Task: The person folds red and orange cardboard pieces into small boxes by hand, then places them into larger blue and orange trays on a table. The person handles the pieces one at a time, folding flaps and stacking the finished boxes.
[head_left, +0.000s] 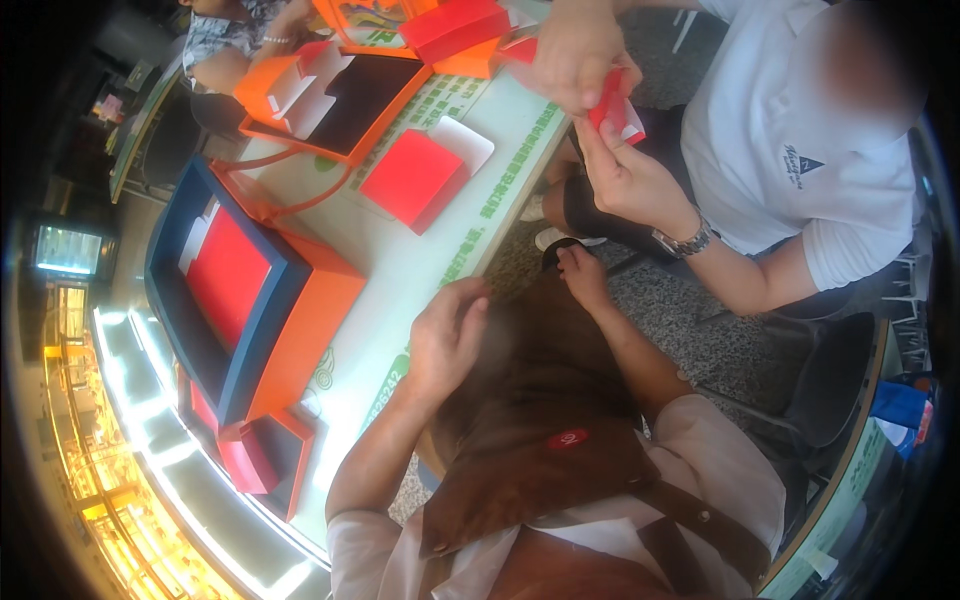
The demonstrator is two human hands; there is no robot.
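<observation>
Down at the table's edge, the left hand point(447, 335) hangs with its fingers point(470, 300) curled loosely inward, gripping nothing that shows, their tips just off the pale table point(420, 265) rim. The right hand point(583, 277) has its fingers bent onto the brown apron point(545, 400), seemingly pinching its upper edge beside a dark strap; whether it truly grips is hard to tell. Just beyond the left fingertips lies a flat red box point(412, 178); farther left sits a large orange box with navy rim point(250, 290). Beyond the right fingers, another person's hands point(600, 110) fold a small red carton point(615, 110)
</observation>
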